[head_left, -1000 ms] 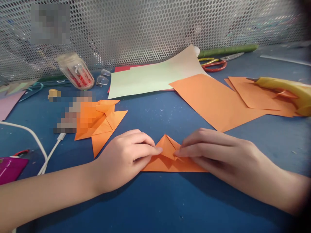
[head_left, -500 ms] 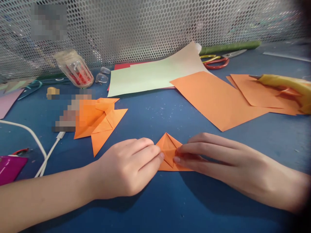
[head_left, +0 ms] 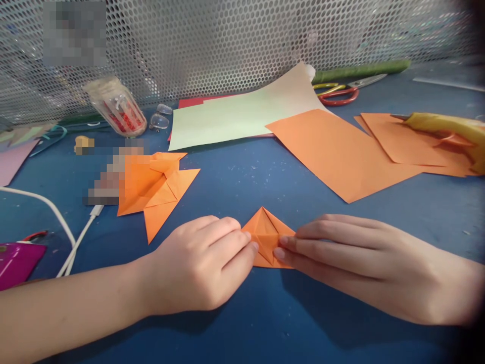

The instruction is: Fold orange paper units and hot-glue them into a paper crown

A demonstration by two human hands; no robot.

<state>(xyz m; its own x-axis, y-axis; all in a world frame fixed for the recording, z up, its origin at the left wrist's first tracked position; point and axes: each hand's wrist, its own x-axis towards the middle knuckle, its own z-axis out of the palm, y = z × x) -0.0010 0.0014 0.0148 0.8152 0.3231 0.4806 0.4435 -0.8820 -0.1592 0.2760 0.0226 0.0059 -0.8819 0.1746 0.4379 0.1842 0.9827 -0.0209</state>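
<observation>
A small folded orange paper piece (head_left: pixel 265 233) lies on the blue table (head_left: pixel 242 313), near its front middle. My left hand (head_left: pixel 200 265) presses its fingertips on the paper's left side, fingers curled together. My right hand (head_left: pixel 352 258) holds the paper's right side, fingers pressed together over it. Both hands pinch the folds; the lower part of the paper is hidden under the fingers.
Other folded orange pieces (head_left: pixel 159 187) lie to the left. Orange sheets (head_left: pixel 341 151) and a pale green sheet (head_left: pixel 242 119) are behind. Scissors (head_left: pixel 341 93), a yellow glue gun (head_left: pixel 450 129), a jar (head_left: pixel 115 108), a white cable (head_left: pixel 64 227) and a mesh screen (head_left: pixel 242 40) surround the area.
The wide lower edge of the paper has been folded inward, so the piece is now smaller. Both hands have drawn closer together on it.
</observation>
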